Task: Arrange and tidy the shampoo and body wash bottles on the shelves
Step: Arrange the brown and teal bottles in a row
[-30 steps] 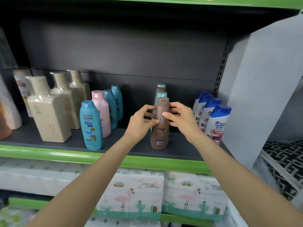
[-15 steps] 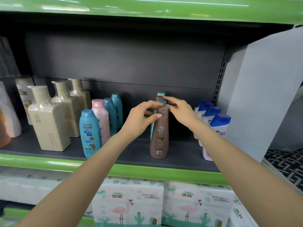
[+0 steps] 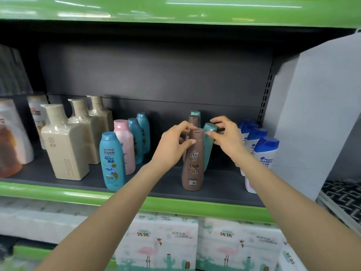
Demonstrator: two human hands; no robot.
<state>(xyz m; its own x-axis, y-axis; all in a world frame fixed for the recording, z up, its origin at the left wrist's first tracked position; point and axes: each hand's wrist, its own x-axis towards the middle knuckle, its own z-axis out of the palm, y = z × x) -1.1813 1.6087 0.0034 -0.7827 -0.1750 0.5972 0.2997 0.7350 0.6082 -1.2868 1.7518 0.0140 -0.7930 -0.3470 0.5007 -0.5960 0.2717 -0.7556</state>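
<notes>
Centre frame, aligning the brown-and-teal row: left hand (image 3: 173, 145) pinches the front brown bottle (image 3: 193, 163), right hand (image 3: 226, 137) pinches the tilted teal bottle (image 3: 208, 145), which next needs standing upright.

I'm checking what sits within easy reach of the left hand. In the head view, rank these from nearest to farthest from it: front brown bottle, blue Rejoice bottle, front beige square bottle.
From the left hand:
1. Front brown bottle, touched by its fingertips.
2. Blue Rejoice bottle, further left, at the shelf front.
3. Front beige square bottle, farthest left.
</notes>
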